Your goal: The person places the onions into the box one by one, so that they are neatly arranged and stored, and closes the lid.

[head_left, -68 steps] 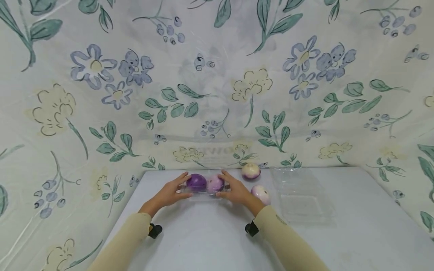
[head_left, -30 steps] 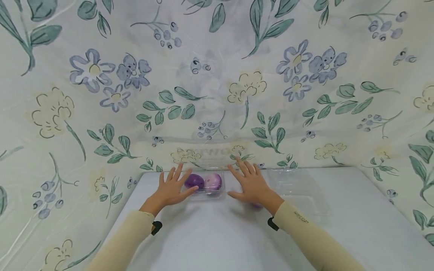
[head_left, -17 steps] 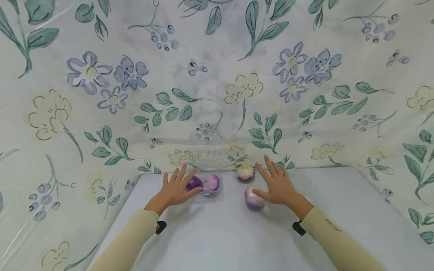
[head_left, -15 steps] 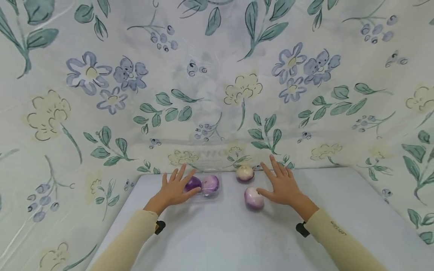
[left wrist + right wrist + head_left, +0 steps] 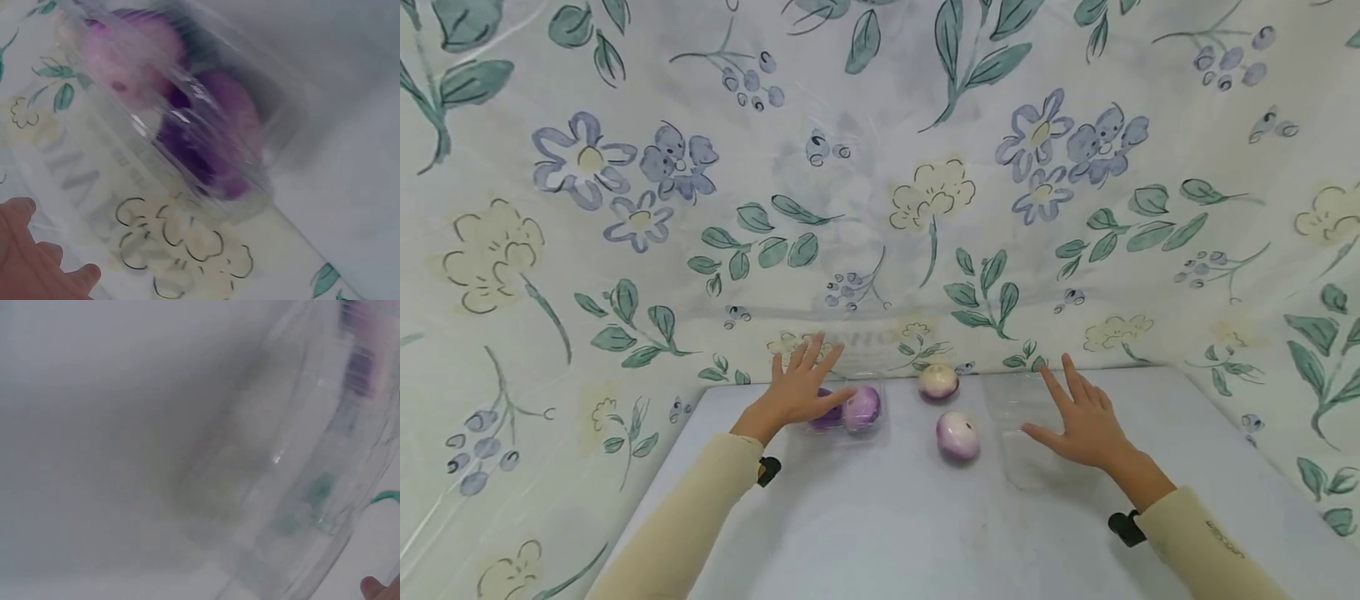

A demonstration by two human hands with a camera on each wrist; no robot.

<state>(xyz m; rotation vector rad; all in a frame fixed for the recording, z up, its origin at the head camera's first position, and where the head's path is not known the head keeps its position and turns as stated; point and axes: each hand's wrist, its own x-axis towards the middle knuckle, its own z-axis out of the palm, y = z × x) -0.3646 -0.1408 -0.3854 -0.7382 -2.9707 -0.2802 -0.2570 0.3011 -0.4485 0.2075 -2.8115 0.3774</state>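
My left hand [image 5: 797,387], fingers spread, is over the left end of a clear plastic box [image 5: 876,435] at the table's back. Inside lie a dark purple onion [image 5: 187,147], partly behind the hand in the head view, and a paler lilac onion [image 5: 861,408]. Clear plastic shows over both in the left wrist view. To the right, my right hand [image 5: 1086,425] hovers with spread fingers at a second clear box [image 5: 1026,477], which lies opened out. Whether it touches the plastic is unclear. Neither hand grips anything.
Two loose white-and-purple onions lie between the boxes: one onion [image 5: 938,382] by the back edge, another onion [image 5: 957,436] nearer. A floral sheet [image 5: 865,183] rises behind the white table [image 5: 880,525].
Both hands let go of the left box and spread their fingers. My right hand has moved right, past the loose onions to the second box. My left hand has shifted slightly up and right.
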